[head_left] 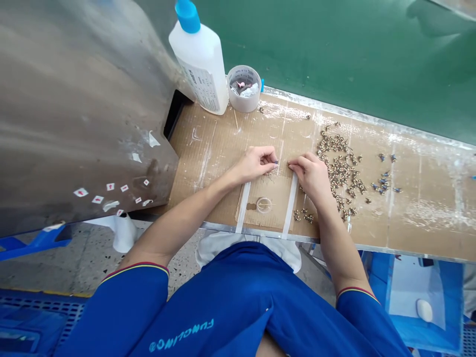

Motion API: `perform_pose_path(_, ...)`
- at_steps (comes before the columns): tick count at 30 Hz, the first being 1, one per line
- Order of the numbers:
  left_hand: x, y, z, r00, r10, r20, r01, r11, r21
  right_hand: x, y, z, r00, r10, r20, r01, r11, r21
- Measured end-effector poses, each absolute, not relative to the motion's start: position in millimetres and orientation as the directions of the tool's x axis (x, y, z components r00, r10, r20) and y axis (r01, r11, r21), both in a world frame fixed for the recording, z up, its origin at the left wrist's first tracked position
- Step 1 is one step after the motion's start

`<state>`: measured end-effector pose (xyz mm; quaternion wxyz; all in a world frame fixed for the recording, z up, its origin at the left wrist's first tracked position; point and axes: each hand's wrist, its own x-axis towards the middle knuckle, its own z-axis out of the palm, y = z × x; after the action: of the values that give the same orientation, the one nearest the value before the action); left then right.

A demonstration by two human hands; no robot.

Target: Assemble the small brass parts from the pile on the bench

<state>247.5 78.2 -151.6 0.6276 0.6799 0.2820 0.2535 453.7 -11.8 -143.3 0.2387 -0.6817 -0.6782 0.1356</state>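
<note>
My left hand (259,162) is closed in a pinch over the cardboard (223,148), holding a tiny part with a dark blue end (276,162). Just to its right, my right hand (312,174) has thumb and forefinger pressed together; whatever they hold is too small to make out. The two sets of fingertips face each other, slightly apart. Below them a small clear round dish (264,205) sits between two white tape strips. Many small brass-coloured metal parts (336,171) lie heaped beside my right hand. Farther right are several similar parts with blue ends (382,184).
A white bottle with a blue cap (204,69) stands at the back left. Beside it, a tape roll (244,101) holds white and pink scraps, with a thin stick (235,120) in front. A metal panel (92,109) borders the left; a green surface (334,54) lies beyond.
</note>
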Motion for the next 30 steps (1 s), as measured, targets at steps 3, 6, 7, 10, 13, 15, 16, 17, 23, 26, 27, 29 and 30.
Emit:
perform_pose_path(3,248,77,-151,0.697,0.717,0.017,0.084,-0.106,0.991,452,-12,-139,0.112,0.985,0.127,0.790,-0.011,-0.613)
perform_pose_path(6,250,75,-153,0.695,0.716,0.060,0.098,-0.177,0.979,444,-13,-138,0.252,0.963,0.093,0.557,-0.065,-0.828)
perform_pose_path(7,251,75,-154,0.699,0.712,0.071,0.093,-0.189,0.978,440,-12,-138,0.287,0.956,0.068,0.459,-0.075,-0.885)
perform_pose_path(10,253,73,-156,0.714,0.698,0.064,0.031,-0.124,0.992,430,-10,-140,0.315,0.949,-0.020,0.233,-0.097,-0.968)
perform_pose_path(13,254,73,-158,0.719,0.695,0.033,-0.042,-0.005,0.999,424,-9,-143,0.317,0.945,-0.085,0.122,-0.129,-0.984)
perform_pose_path(15,254,73,-160,0.714,0.700,0.030,-0.061,0.020,0.998,423,-9,-144,0.318,0.942,-0.106,0.098,-0.144,-0.985)
perform_pose_path(16,255,73,-160,0.711,0.702,0.031,-0.063,0.020,0.998,423,-9,-144,0.315,0.942,-0.113,0.095,-0.150,-0.984)
perform_pose_path(17,255,73,-161,0.710,0.704,0.030,-0.061,0.019,0.998,423,-9,-144,0.309,0.944,-0.119,0.093,-0.154,-0.984)
perform_pose_path(23,255,74,-161,0.707,0.701,0.099,-0.002,-0.139,0.990,420,-10,-143,0.298,0.945,-0.138,0.095,-0.173,-0.980)
perform_pose_path(26,254,74,-160,0.698,0.700,0.155,0.065,-0.277,0.959,419,-11,-141,0.303,0.944,-0.134,0.126,-0.179,-0.976)
perform_pose_path(27,254,74,-160,0.699,0.696,0.164,0.089,-0.312,0.946,420,-11,-140,0.295,0.946,-0.133,0.140,-0.181,-0.973)
perform_pose_path(29,253,75,-161,0.707,0.685,0.177,0.126,-0.368,0.921,421,-11,-140,0.264,0.955,-0.131,0.170,-0.180,-0.969)
perform_pose_path(30,253,76,-162,0.713,0.676,0.184,0.135,-0.390,0.911,422,-12,-139,0.247,0.961,-0.128,0.183,-0.175,-0.967)
